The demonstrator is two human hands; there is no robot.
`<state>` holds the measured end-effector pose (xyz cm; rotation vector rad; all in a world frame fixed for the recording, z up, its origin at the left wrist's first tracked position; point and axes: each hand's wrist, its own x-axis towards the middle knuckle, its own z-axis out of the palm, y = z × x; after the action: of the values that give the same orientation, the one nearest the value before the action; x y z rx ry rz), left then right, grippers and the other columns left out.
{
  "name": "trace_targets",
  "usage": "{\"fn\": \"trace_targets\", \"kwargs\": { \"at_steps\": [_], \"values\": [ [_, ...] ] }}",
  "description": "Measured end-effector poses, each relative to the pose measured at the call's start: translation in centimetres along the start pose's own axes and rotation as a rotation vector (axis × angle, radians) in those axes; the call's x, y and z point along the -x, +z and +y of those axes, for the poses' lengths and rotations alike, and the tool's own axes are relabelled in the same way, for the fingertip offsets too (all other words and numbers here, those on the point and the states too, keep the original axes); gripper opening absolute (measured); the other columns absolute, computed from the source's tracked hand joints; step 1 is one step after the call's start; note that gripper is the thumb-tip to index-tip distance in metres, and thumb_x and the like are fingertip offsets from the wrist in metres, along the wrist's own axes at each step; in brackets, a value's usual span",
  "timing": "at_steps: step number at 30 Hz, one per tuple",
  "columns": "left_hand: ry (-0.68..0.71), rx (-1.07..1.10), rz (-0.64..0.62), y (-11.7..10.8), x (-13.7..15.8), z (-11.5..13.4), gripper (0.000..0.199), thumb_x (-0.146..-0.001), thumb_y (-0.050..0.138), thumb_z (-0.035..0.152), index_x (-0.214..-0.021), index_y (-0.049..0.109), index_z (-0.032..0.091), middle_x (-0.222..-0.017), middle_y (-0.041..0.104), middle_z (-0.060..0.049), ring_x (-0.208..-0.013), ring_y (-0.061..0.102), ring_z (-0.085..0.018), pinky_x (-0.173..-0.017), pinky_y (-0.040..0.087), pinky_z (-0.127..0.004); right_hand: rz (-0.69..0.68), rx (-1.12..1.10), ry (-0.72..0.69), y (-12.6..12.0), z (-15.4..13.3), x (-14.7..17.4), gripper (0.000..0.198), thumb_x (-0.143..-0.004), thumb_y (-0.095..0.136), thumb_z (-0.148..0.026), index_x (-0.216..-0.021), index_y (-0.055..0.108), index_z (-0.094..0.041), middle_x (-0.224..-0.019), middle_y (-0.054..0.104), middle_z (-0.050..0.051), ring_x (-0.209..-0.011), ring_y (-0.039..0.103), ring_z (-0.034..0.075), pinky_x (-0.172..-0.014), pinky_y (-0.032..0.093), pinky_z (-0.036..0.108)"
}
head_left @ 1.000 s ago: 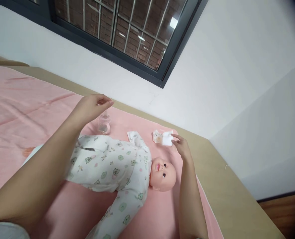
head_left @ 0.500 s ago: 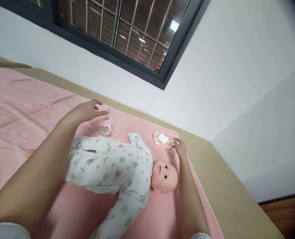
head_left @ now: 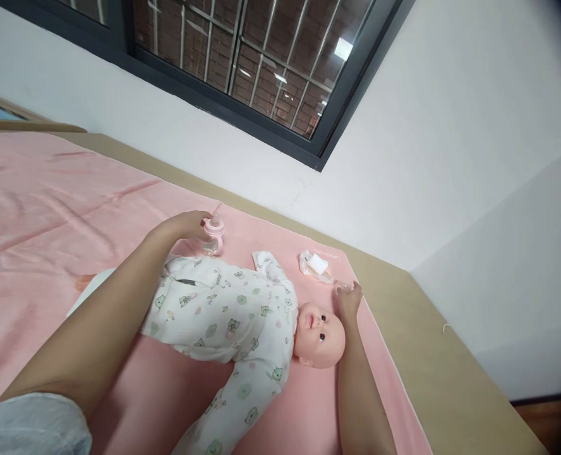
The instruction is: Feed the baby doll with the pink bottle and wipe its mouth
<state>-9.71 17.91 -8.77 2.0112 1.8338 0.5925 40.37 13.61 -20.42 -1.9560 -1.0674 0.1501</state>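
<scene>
My left hand (head_left: 191,225) is closed around the side of a baby bottle (head_left: 214,235) with pink handles and a clear teat; the bottle stands upright beside the doll's hip. My right hand (head_left: 349,297), beyond the doll's head, has its fingers bent around a small clear object (head_left: 341,286), perhaps a cap, partly hidden by them. Between my arms a baby doll (head_left: 319,335) lies on its back, dressed in a white printed suit (head_left: 228,309). Just left of my right hand lies a crumpled clear packet (head_left: 315,265) with a white square on it.
A pink sheet (head_left: 38,221) with wrinkles covers most of the wooden surface (head_left: 446,366). A white wall (head_left: 380,183) and a dark-framed window (head_left: 242,107) with bars rise behind it. At the far left runs a wooden rail (head_left: 29,126).
My left hand has come down from above the bottle and closed on it. My right hand has drawn away from the packet and now curls around the small clear object. The view has shifted slightly.
</scene>
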Motion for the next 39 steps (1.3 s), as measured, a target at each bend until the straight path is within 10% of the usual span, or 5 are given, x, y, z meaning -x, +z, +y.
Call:
{"fn": "trace_targets", "kwargs": {
  "at_steps": [27, 39],
  "values": [
    [0.016, 0.112, 0.164, 1.3, -0.2, 0.7, 0.064, -0.058, 0.067, 0.036, -0.118, 0.059, 0.019, -0.115, 0.067, -0.009, -0.104, 0.063, -0.032, -0.087, 0.049, -0.036, -0.051, 0.035, 0.009, -0.2, -0.1, 0.5, 0.074, -0.070, 0.058, -0.039, -0.135, 0.044, -0.006, -0.128, 0.059, 0.024, -0.123, 0.054, 0.036, -0.102, 0.041, 0.045],
    [0.271, 0.436, 0.310, 0.9, 4.1, 8.9, 0.076, -0.064, 0.070, 0.033, -0.135, 0.047, 0.025, -0.125, 0.063, -0.004, -0.115, 0.060, -0.025, -0.098, 0.047, -0.032, 0.048, -0.449, 0.039, -4.0, -5.2, 0.2, 0.053, -0.073, 0.059, -0.048, -0.113, 0.052, -0.014, -0.111, 0.065, 0.014, -0.097, 0.064, 0.022, -0.088, 0.052, 0.040]
  ]
}}
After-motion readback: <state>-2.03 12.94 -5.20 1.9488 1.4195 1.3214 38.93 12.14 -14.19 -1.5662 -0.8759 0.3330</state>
